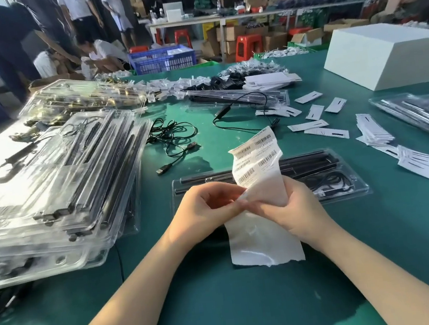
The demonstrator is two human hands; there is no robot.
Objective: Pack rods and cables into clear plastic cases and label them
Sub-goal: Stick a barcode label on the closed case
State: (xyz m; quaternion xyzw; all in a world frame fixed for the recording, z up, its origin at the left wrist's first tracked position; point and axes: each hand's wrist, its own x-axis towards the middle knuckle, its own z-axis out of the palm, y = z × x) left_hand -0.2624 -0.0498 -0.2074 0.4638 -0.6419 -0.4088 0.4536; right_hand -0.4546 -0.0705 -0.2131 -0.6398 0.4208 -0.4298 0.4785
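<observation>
A strip of barcode labels (256,157) on glossy backing paper curls up between my hands; its bare lower end (263,242) hangs down over the green table. My left hand (205,209) pinches the strip's edge with its fingertips. My right hand (291,204) grips the backing paper from the right. Just behind my hands lies a clear plastic case (350,180) holding black rods (310,161) and a coiled black cable (326,181).
A tall stack of filled clear cases (57,187) fills the left side. Loose black USB cables (175,137) lie in the middle. White paper inserts (316,122) are scattered to the right, near a white box (389,54) and another case (423,112). People work in the background.
</observation>
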